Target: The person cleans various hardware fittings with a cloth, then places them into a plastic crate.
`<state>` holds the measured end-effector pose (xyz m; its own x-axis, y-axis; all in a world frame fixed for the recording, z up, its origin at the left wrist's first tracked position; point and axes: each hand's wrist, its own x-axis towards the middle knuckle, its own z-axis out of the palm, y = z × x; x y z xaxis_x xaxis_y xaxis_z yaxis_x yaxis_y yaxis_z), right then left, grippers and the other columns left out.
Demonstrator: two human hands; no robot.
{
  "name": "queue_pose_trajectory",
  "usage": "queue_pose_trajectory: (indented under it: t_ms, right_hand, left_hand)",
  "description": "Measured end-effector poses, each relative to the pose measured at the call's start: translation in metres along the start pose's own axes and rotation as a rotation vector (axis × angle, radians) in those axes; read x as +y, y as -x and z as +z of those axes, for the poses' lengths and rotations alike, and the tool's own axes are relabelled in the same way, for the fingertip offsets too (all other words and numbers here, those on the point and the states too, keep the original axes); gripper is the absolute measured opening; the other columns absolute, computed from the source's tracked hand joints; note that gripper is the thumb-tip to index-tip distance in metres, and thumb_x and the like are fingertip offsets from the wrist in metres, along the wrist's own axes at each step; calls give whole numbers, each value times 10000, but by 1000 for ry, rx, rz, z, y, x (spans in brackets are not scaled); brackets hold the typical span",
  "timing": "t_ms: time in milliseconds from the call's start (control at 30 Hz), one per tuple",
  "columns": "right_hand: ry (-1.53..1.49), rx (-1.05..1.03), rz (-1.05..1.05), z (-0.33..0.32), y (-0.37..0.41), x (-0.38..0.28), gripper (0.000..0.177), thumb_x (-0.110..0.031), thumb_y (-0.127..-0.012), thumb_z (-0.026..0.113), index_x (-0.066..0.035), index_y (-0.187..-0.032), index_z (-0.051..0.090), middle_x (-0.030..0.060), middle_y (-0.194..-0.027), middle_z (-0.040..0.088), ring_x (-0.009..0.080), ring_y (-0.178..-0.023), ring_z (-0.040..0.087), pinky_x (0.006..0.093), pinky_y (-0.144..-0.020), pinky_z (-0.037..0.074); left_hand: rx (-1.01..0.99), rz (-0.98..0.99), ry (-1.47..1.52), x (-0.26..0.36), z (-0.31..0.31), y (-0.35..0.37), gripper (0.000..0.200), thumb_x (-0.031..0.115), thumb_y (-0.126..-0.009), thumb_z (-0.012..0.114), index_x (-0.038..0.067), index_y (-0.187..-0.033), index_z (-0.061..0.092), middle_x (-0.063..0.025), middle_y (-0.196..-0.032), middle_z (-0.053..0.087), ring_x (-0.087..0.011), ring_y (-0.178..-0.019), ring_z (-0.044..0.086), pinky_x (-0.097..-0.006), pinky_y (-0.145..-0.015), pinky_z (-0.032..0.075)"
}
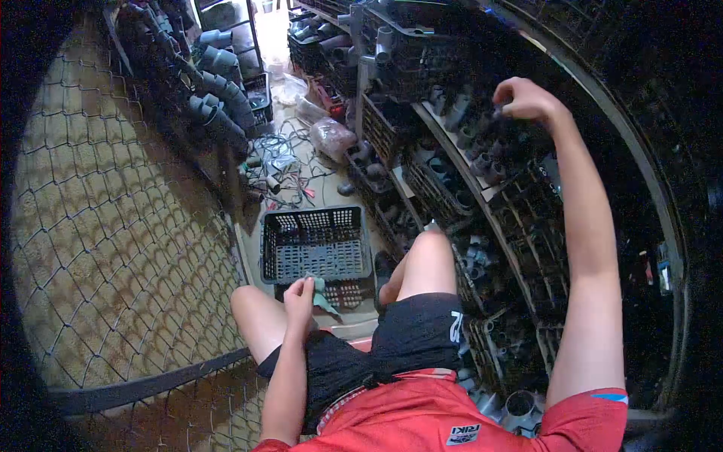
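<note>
My left hand (299,298) is closed on a light green cloth (324,296), just above the near edge of a black plastic crate (367,256). The crate stands on the floor between my knees, and its slotted bottom shows. My right hand (527,100) is raised at the upper right, beside a shelf with rows of grey pipe fittings (482,162). Its fingers are curled together near a small dark item whose shape is too dim to make out.
A wire mesh fence (113,211) runs along the left. Grey pipe fittings (218,75) are stacked behind it. Cords and plastic bags (331,138) lie on the floor beyond the crate. Crates of fittings (376,128) line the shelves on the right.
</note>
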<state>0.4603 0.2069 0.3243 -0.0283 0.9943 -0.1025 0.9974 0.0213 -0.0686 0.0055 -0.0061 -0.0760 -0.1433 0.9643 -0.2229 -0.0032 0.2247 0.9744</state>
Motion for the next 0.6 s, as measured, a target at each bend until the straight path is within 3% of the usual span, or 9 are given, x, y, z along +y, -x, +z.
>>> queue_pose_trajectory:
  t_ms: [100, 167, 267, 300, 433, 500, 600]
  right_hand:
    - [93, -39, -30, 9, -20, 52, 424, -176, -665, 781, -33, -1044, 658, 125, -1019, 674, 230, -925, 657, 364, -803, 541]
    - [-20, -207, 252, 9, -11, 54, 452, -234, -671, 820, -21, -1025, 638, 101, -966, 659, 204, -812, 659, 344, -660, 554]
    - [-80, -148, 146, 31, -18, 84, 440, -269, -679, 832, -19, -979, 630, 80, -899, 642, 182, -726, 646, 313, -558, 534]
    - [-106, -154, 63, 34, -17, 90, 423, -246, -660, 822, -26, -979, 652, 84, -871, 650, 186, -738, 651, 318, -580, 540]
    - [-3, -120, 97, 46, -18, 89, 404, -201, -640, 790, -21, -983, 677, 101, -888, 678, 193, -769, 653, 336, -656, 551]
    - [62, -144, 25, 62, -33, 111, 425, -176, -620, 756, -16, -1009, 693, 123, -962, 702, 216, -831, 665, 346, -771, 544]
    - [117, -133, 66, 63, -25, 101, 448, -183, -616, 755, -26, -1031, 698, 134, -1017, 708, 235, -899, 670, 349, -846, 524]
  left_hand:
    - [19, -26, -80, -9, -7, -8, 270, 229, -951, 615, -31, -941, 683, 5, -816, 654, -71, -723, 550, -244, -641, 447]
    - [21, -25, -55, -15, -6, -12, 257, 211, -955, 599, -31, -907, 671, 8, -788, 637, -69, -708, 536, -243, -637, 441]
    - [17, 9, -82, -14, -4, -15, 249, 188, -956, 585, -39, -879, 654, 8, -746, 615, -66, -688, 518, -246, -627, 431]
    - [24, 21, -137, -12, -3, -15, 251, 188, -954, 588, -44, -879, 650, 5, -737, 609, -64, -682, 510, -248, -621, 426]
    - [24, 26, -183, -20, 0, -20, 263, 195, -945, 600, -58, -883, 639, 2, -716, 594, -62, -667, 489, -253, -606, 413]
    - [5, 0, -180, -26, 0, -24, 273, 214, -949, 599, -49, -892, 648, 3, -749, 610, -69, -695, 499, -256, -629, 420]
    - [-21, -10, -223, -10, 5, -23, 282, 229, -949, 602, -45, -906, 653, -2, -777, 628, -81, -725, 515, -262, -657, 432]
